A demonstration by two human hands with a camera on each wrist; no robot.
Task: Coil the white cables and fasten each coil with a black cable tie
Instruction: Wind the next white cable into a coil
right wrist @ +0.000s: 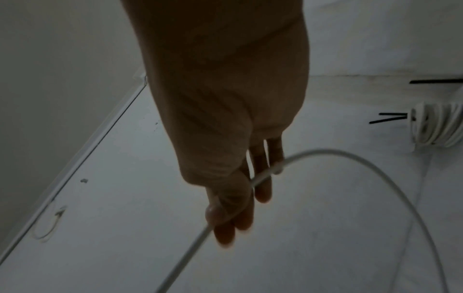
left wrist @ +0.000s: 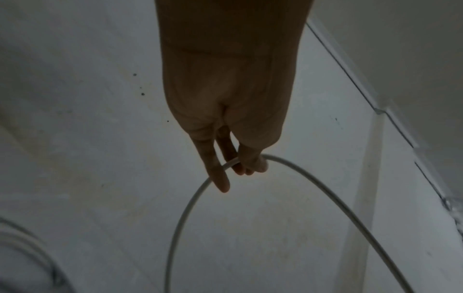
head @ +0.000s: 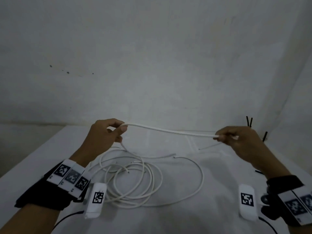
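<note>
A white cable stretches in the air between both hands above the table. My left hand pinches it between thumb and fingers at the left; the left wrist view shows the cable looping away from the fingers. My right hand pinches its other stretch at the right, the cable passing across the fingers. Several loose white cables lie in overlapping loops on the table below. Black cable ties lie at the far right.
A white table meets a grey wall close behind. A finished white coil with black tie ends sits at the right. Black wires trail from the wrist cameras at the near edge.
</note>
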